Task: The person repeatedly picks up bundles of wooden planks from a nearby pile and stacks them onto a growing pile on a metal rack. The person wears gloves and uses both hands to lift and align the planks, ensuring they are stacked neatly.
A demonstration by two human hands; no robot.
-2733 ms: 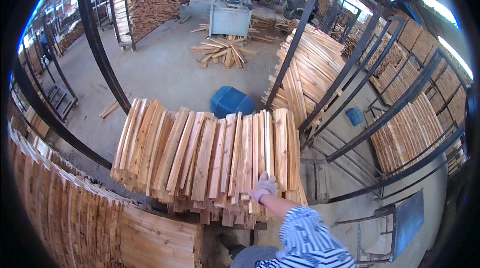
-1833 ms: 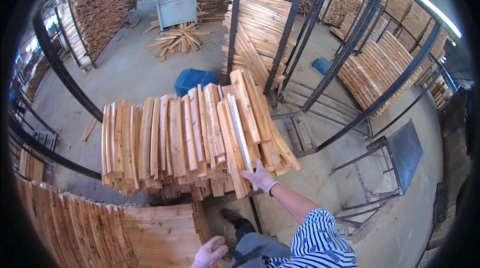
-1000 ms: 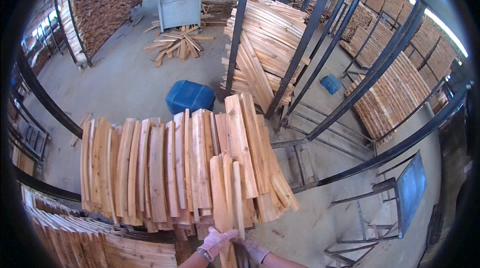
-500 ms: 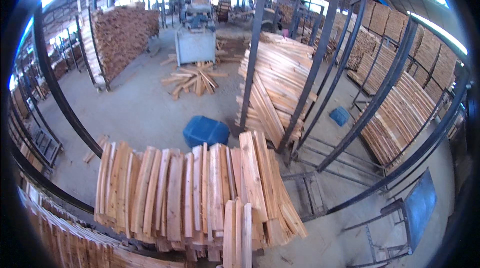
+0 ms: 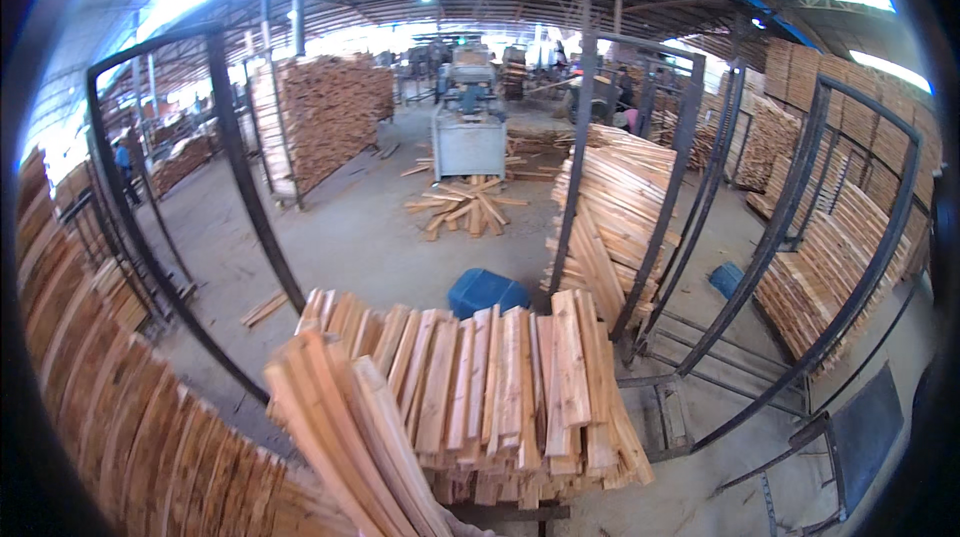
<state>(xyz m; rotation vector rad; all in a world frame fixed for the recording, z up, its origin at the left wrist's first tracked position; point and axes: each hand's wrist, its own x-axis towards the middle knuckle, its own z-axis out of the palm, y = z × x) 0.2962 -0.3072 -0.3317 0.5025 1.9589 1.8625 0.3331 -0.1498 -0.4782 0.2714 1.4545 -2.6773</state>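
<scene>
A bundle of several wooden boards [image 5: 350, 427] stands tilted up from the lower edge, in front of the left part of a board stack. At its lower right side a small pale bit of what looks like my right hand [image 5: 468, 527] shows against the boards. Most of that hand, its fingers included, is cut off by the picture's edge. My left hand is out of view. Behind the bundle, the waist-high stack of loose boards [image 5: 470, 377] lies with its boards pointing away from me, ends uneven.
Taller board stacks rise at the left [image 5: 130, 417] and beyond a black metal frame [image 5: 245, 177]. A blue plastic container [image 5: 487, 292] sits on the floor behind the near stack. Farther off is a grey machine [image 5: 470, 149] with scattered offcuts [image 5: 465, 205]. A metal-framed cart [image 5: 868, 432] stands at right.
The small bundle has risen and swung left from the front of the stack, now leaning over its left part. My view has tilted up and turned left.
</scene>
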